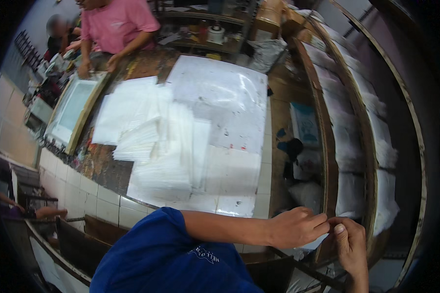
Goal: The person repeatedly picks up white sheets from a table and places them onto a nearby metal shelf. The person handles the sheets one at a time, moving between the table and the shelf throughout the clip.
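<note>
My left hand [299, 228] reaches across to the right, its fingers curled and pinched together. My right hand [347, 240] meets it from the lower right, thumb and fingers pressed together too. The fingertips of both almost touch at the end of a wooden rack [329, 161]. Whatever lies between the fingers is too small or hidden to make out. Just below them shows a pale white piece [316, 242], partly covered by the hands; I cannot tell whether they hold it. Thin white sheets or bags [349, 193] lie in rows along the rack.
A table [110, 168] bears fanned piles of white sheets [154, 141] on a large white board [225, 97]. At its far left, a person in a pink shirt [120, 24] handles a wood-framed screen [73, 110]. A blue-white package [304, 122] lies between table and rack.
</note>
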Demonstrator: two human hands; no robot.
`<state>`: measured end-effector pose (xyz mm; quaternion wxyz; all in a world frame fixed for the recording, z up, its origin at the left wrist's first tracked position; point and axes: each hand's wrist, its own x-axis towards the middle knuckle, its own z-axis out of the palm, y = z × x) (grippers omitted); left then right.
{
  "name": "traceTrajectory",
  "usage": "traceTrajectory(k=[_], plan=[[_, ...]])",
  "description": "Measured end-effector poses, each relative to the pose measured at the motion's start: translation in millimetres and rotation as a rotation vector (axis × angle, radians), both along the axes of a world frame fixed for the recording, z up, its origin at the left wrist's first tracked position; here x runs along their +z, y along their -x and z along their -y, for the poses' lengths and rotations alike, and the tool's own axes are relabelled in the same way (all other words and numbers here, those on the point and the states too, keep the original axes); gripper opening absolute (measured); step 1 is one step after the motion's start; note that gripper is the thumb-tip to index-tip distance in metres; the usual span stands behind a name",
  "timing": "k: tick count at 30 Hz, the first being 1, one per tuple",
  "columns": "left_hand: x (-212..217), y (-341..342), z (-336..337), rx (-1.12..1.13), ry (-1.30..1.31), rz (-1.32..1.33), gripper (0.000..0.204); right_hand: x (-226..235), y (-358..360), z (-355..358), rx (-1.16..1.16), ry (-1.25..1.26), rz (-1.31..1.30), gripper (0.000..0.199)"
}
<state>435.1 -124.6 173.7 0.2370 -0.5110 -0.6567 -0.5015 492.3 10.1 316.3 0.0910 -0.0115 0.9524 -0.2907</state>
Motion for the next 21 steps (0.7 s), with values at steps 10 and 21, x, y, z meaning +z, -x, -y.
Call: traceTrajectory(k=[10,21], plan=[[16,39,31,0.153,-0.028,-0.046,0.015,12,51,27,-0.039,-0.046,0.076,0.023],[-36,57,39,-0.077,0.243,0.382,0.026,70,-57,-115,-0.541,0.088,-0.180,0.012]])
